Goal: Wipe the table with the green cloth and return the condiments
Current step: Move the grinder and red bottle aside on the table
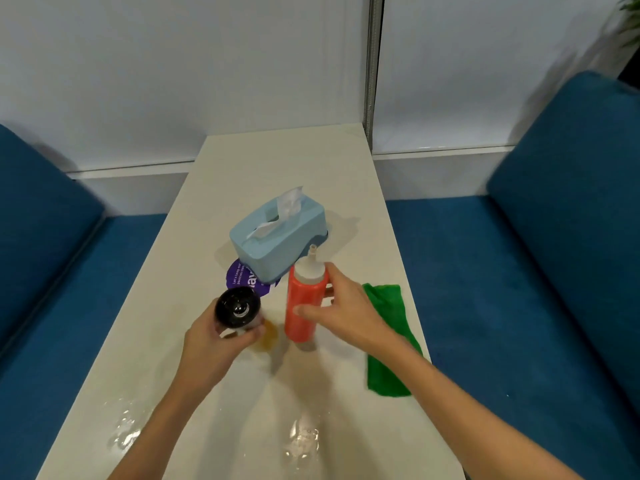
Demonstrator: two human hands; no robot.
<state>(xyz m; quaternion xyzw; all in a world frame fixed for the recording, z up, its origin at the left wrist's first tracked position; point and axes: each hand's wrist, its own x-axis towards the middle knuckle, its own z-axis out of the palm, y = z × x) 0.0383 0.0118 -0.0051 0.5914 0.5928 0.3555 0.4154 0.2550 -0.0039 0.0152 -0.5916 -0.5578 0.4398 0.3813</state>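
On the left, the left hand [214, 344] is curled round a black-capped bottle [237, 308], with the cap showing above the fingers. I cannot tell if it rests on the white table [277, 161]. Just behind it, a purple round label [246, 280] lies half under a pale blue tissue box [277, 244]. The right hand [346, 313] grips the upright red squeeze bottle [302, 306] at its middle, thumb on the near side. The green cloth [388, 362] lies flat by the table's right edge, beneath the right forearm and in neither hand.
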